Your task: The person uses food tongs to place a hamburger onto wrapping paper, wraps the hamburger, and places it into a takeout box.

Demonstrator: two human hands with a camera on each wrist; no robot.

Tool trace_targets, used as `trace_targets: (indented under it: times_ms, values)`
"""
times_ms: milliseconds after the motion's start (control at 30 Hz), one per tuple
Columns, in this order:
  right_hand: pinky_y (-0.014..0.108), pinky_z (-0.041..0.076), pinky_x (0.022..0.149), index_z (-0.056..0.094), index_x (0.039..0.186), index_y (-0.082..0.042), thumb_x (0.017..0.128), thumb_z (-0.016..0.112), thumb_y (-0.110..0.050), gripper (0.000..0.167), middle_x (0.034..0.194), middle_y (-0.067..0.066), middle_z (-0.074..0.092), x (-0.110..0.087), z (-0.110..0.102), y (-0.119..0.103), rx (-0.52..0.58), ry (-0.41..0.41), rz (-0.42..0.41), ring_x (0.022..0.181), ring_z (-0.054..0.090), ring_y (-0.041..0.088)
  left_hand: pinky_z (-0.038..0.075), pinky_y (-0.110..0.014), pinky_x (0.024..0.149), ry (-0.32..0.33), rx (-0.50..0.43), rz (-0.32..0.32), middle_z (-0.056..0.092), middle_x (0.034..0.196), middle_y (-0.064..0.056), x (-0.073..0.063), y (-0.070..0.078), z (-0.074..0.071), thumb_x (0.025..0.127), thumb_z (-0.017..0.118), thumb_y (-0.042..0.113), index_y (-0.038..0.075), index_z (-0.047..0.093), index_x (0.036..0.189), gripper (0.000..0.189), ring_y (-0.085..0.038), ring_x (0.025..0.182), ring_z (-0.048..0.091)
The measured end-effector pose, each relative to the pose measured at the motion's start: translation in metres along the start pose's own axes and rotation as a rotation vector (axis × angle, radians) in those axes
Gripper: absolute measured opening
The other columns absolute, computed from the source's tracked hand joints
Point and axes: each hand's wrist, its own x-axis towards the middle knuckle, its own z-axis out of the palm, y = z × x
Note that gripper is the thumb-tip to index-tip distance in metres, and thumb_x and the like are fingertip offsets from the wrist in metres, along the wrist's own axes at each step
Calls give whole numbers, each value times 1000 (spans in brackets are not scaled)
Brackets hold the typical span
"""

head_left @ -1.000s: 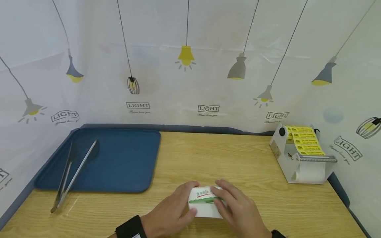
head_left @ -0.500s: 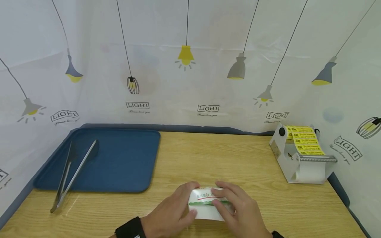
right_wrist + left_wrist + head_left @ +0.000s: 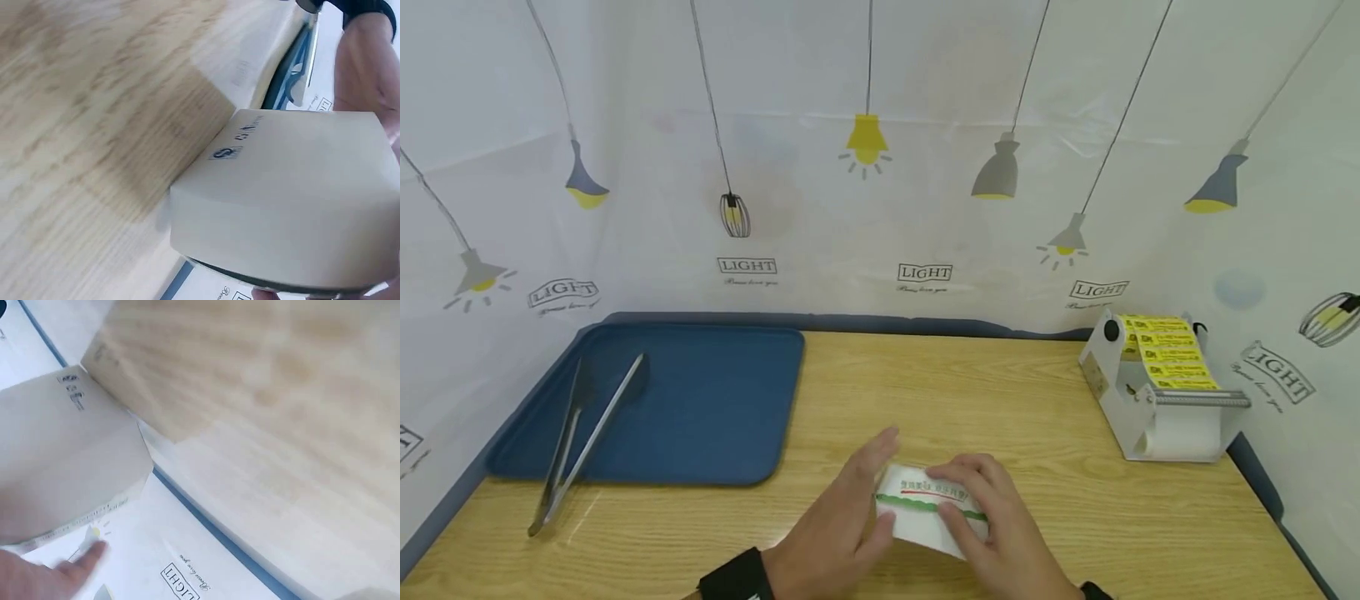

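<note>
A small white cardboard food box, with green trim and printed lettering on its lid, stands on the wooden table close to me. My right hand grips its right side, fingers over the lid and thumb at the front. At the box's left side, my left hand has its fingers stretched out away from the lid, the thumb beside the left edge; whether it touches I cannot tell. The left wrist view gives the box's plain side with small printed marks and a blurred left finger. Similar marks show on the box in the right wrist view.
A blue tray lies at the back left, with metal tongs resting across its front edge. At the right stands a label dispenser with a roll of yellow labels. A lamp-patterned white sheet encloses the table's back and sides.
My left fingers have lifted off the box's left side and straightened. The box has turned slightly, its front right corner nearer to me. My right hand keeps its grip.
</note>
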Motion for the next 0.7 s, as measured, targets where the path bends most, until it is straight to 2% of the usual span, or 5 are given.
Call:
trace_targets:
  times_ms: [133,233,400,533,700]
  values:
    - [40,53,90,56,126,-33,97,60,-14,35,130,-7,51,0,4,2,-27,7,-43,119,49,10,49,-36,101,-11,55,70,27,158,-3,6,3,-3,97,61,35,22,32,150,62,-21,136,44]
    - [43,52,91,54,126,-34,97,61,-20,33,133,-9,51,1,6,0,-20,-5,-18,121,51,13,51,-32,97,-11,114,53,34,154,-5,8,5,-3,85,73,45,22,38,146,74,-19,128,50]
    - [36,52,90,55,119,-43,92,66,-39,30,125,-20,52,4,6,-5,6,7,97,112,54,4,53,-22,89,20,130,-1,37,150,-6,8,8,1,82,78,36,20,41,143,73,-16,119,56]
    - [36,52,93,57,117,-41,92,68,-30,29,124,-19,54,4,5,-7,53,15,105,112,54,5,50,-12,81,77,141,56,38,147,-9,7,8,6,81,80,30,19,47,134,64,-16,111,59]
    - [30,49,94,59,122,-31,96,61,-18,29,129,-15,55,5,-1,-5,182,-33,100,117,53,11,50,-11,83,99,167,121,39,145,-10,6,7,7,82,80,26,22,53,128,54,-15,110,58]
